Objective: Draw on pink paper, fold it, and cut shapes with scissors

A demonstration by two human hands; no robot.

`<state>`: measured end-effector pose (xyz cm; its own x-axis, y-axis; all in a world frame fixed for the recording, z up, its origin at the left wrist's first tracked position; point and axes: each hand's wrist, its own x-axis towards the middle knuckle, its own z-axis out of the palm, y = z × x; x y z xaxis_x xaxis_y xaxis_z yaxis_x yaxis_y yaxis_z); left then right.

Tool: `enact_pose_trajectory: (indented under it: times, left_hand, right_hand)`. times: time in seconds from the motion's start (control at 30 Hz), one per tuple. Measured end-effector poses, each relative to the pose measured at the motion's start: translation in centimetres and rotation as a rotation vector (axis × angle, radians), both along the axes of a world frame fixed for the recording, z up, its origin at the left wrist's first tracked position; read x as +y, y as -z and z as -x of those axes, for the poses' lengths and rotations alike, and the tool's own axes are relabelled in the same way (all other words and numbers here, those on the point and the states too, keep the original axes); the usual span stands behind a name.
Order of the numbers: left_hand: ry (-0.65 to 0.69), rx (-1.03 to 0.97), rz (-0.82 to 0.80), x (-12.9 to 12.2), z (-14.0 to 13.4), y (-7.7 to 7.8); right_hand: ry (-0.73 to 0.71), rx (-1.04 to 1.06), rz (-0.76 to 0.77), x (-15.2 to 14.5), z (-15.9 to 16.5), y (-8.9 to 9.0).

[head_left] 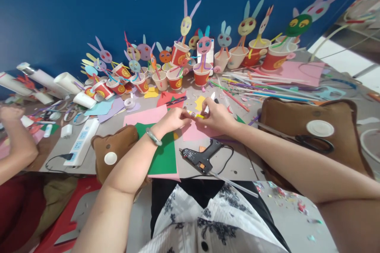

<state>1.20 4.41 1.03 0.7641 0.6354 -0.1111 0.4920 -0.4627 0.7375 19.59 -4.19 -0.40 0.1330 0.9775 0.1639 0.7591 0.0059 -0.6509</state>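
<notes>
Over the middle of the table, my left hand (173,121) and my right hand (219,118) are close together, both closed on a yellow-and-white marker (195,114). The left fingers pinch one end of it and the right fingers the other. A white pen-like piece (212,97) sticks up by my right fingers; I cannot tell whether it is held. Pink paper (196,132) lies below the hands, with a yellow paper scrap (200,103) just behind. Nearer to me rests a black hot glue gun (202,158), a glue stick in its rear. Green paper (163,154) lies under my left wrist.
Paper cups with paper rabbit figures (202,72) line the blue wall. Coloured sticks (267,87) lie at right, near a brown cushion-like piece (308,130) with scissors (314,143). A power strip (81,142) and another brown piece (114,148) are left. A co-worker's arm (18,142) is far left.
</notes>
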Motion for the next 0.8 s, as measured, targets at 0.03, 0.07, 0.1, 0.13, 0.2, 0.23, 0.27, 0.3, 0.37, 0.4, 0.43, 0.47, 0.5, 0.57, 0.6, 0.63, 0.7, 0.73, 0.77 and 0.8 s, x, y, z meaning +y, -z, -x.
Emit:
enact_pose_trajectory:
  times: [0.03, 0.07, 0.1, 0.13, 0.2, 0.23, 0.27, 0.3, 0.37, 0.4, 0.43, 0.47, 0.5, 0.57, 0.6, 0.63, 0.7, 0.73, 0.77, 0.8]
  left_hand:
    - [-0.018, -0.052, 0.094, 0.0, 0.0, -0.1]
    - [-0.042, -0.11, 0.173, 0.0, -0.1, -0.2]
    - [-0.072, -0.167, 0.228, 0.0, -0.1, -0.3]
    - [-0.104, -0.221, 0.262, 0.0, -0.1, -0.5]
    - [-0.159, -0.305, 0.301, 0.0, -0.2, -0.7]
    - [-0.182, -0.334, 0.321, -0.1, -0.2, -0.7]
    - [-0.199, -0.356, 0.344, -0.2, -0.3, -0.7]
    - [-0.211, -0.373, 0.367, -0.2, -0.3, -0.6]
    - [-0.222, -0.401, 0.408, -0.4, -0.5, -0.4]
    - [-0.218, -0.418, 0.425, -0.5, -0.5, -0.2]
    - [-0.21, -0.437, 0.439, -0.5, -0.6, -0.1]
    - [-0.202, -0.459, 0.45, -0.5, -0.6, 0.0]
    - [-0.198, -0.481, 0.46, -0.6, -0.7, 0.1]
    - [-0.202, -0.516, 0.475, -0.6, -0.8, 0.1]
    - [-0.212, -0.529, 0.485, -0.6, -0.8, 0.1]
    - [-0.223, -0.539, 0.498, -0.6, -0.9, 0.0]
    - [-0.251, -0.553, 0.534, -0.6, -1.0, -0.2]
    - [-0.265, -0.557, 0.553, -0.7, -1.0, -0.2]
    - [-0.28, -0.558, 0.571, -0.7, -1.1, -0.3]
    - [-0.294, -0.556, 0.587, -0.7, -1.1, -0.3]
  right_hand:
    - [0.001, 0.073, -0.041, 0.0, -0.1, 0.1]
    - [0.005, 0.141, -0.081, 0.0, -0.1, 0.2]
    - [0.01, 0.202, -0.121, 0.1, -0.2, 0.3]
    - [0.018, 0.258, -0.162, 0.2, -0.3, 0.4]
    - [0.021, 0.356, -0.235, 0.3, -0.3, 0.6]
    - [0.018, 0.402, -0.264, 0.4, -0.2, 0.6]
    - [0.013, 0.446, -0.285, 0.5, -0.2, 0.7]
    - [0.005, 0.487, -0.297, 0.5, -0.1, 0.7]
    - [-0.022, 0.554, -0.297, 0.5, 0.2, 0.7]
    - [-0.038, 0.58, -0.292, 0.4, 0.3, 0.7]
    - [-0.057, 0.601, -0.287, 0.4, 0.4, 0.6]
    - [-0.079, 0.618, -0.284, 0.4, 0.5, 0.6]
    - [-0.097, 0.633, -0.284, 0.3, 0.5, 0.6]
    - [-0.114, 0.647, -0.291, 0.3, 0.5, 0.6]
    - [-0.113, 0.643, -0.294, 0.3, 0.5, 0.6]
    - [-0.106, 0.631, -0.296, 0.3, 0.5, 0.6]
    - [-0.1, 0.597, -0.301, 0.3, 0.5, 0.7]
    - [-0.106, 0.582, -0.303, 0.2, 0.5, 0.7]
    - [-0.117, 0.569, -0.305, 0.2, 0.5, 0.7]
    - [-0.127, 0.56, -0.308, 0.1, 0.5, 0.6]
